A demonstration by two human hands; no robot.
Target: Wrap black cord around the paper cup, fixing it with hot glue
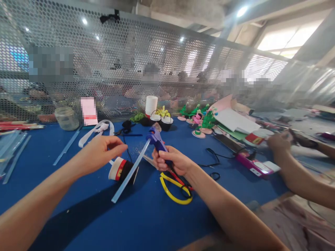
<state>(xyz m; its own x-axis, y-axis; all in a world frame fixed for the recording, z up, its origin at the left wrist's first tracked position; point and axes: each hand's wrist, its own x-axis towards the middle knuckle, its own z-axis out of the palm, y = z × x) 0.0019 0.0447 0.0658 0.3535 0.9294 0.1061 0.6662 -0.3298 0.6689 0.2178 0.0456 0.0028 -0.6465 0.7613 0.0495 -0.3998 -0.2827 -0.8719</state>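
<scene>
My right hand [171, 161] grips a blue glue gun [156, 137] by its handle, nozzle pointing up and away. A long clear glue stick [129, 174] sticks out of the gun's back, slanting down to the left. My left hand [103, 150] hovers just left of the gun with its fingers pinched together; what lies between them is too small to make out. Under my hands on the blue table [78, 209] lies a small round craft piece [120, 169] in white, red and black. Yellow-handled scissors [175, 186] lie below my right wrist.
Spare glue sticks [14, 150] lie at the left, a glass jar [66, 118] and white strap [95, 130] behind. Small black pots [166, 122], green and pink foam figures [201, 122] and paper sheets [235, 120] fill the back. Another person's arm [295, 170] works at the right near a pink power strip [252, 165].
</scene>
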